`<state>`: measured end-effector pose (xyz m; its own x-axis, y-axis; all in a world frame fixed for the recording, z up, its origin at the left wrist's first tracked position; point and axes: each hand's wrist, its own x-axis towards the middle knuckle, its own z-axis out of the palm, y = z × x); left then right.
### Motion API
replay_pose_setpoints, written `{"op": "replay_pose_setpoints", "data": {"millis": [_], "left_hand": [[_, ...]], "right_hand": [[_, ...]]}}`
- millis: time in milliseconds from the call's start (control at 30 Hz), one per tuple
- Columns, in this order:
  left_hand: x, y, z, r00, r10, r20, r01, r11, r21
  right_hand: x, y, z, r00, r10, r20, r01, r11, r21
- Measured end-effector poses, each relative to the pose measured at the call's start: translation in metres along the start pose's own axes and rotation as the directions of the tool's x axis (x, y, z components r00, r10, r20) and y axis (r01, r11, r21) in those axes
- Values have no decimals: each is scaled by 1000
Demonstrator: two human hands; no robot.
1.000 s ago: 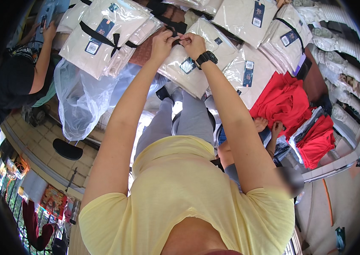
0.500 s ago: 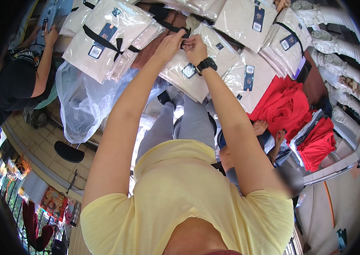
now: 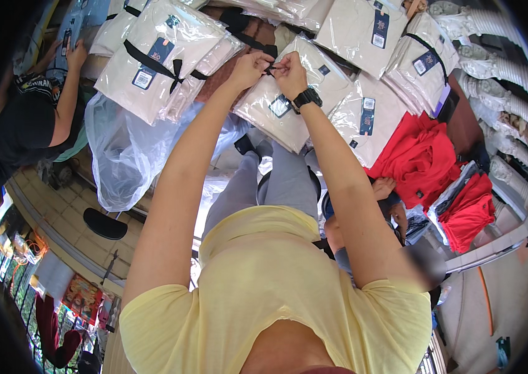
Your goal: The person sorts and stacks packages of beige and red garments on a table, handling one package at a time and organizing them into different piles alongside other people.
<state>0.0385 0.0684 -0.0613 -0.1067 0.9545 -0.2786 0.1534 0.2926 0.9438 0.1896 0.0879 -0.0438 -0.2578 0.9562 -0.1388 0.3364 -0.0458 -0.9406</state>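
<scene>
My left hand and my right hand meet at the far edge of a stack of folded cream garments in clear plastic bags. Between my fingertips runs a thin black fabric strip. Both hands pinch it, fingers bent and close together. Whether it forms a knot there is too small to tell. A black watch sits on my right wrist. To the left lies a similar bagged stack, bound with a black strip tied in a bow.
More bagged cream garments cover the table, one bundle tied at right. Red garments lie right, with another person's hands beside them. Clear plastic sheeting hangs left, near a person holding a phone. White balusters line the right.
My left fingertips have come down and nearer to my right hand, still on the black strip. At the right, the other person's lower hand has shifted beside the red garments.
</scene>
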Motion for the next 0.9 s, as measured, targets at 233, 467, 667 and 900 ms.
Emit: {"op": "replay_pose_setpoints", "data": {"millis": [233, 467, 667, 900], "left_hand": [[-6, 14, 5, 994, -104, 18, 96, 959, 265], [-18, 0, 3, 994, -106, -2, 106, 994, -22], [-17, 4, 0, 983, -182, 6, 182, 981, -75], [-17, 20, 9, 998, -55, -8, 52, 890, 453]], "right_hand": [[0, 2, -6, 1000, 1, 1, -1, 1000, 13], [-3, -8, -8, 996, -52, 67, 57, 996, -70], [-2, -11, -10, 987, -126, 100, 143, 972, -185], [-1, -17, -11, 978, -184, 99, 206, 923, -326]]}}
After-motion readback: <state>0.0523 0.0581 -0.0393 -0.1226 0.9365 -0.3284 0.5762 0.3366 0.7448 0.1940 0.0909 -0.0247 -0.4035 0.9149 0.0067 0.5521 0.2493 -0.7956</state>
